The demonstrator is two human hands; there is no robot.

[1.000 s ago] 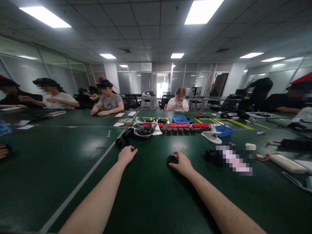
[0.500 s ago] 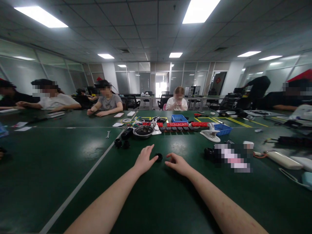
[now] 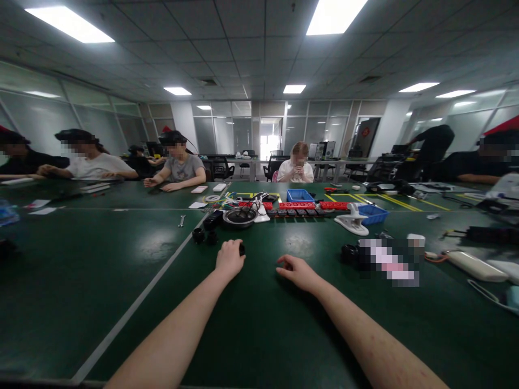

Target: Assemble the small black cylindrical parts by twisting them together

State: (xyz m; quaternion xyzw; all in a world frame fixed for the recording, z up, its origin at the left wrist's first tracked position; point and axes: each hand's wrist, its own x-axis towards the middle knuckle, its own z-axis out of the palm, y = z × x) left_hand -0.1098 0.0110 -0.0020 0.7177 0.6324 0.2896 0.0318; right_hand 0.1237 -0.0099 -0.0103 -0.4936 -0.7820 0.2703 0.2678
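My left hand (image 3: 229,257) is closed around a small black round part (image 3: 241,249), which shows only at its right edge past my fingers. It rests low over the green table (image 3: 162,281), a short way in front of two more black round parts (image 3: 204,236). My right hand (image 3: 295,270) lies on the table to the right, fingers loosely curled, with nothing visible in it. A round metal bowl (image 3: 239,217) stands just beyond my left hand.
Behind the bowl lie red and black blocks (image 3: 300,208), two blue trays (image 3: 299,195) and a white clamp-like tool (image 3: 352,222). A small wrench (image 3: 182,220) lies left. Other people sit along the far and side edges. White devices and cables crowd the right side.
The black part passed from my right hand to my left hand, which closed on it and carried it left and farther away. My right hand stayed near its place.
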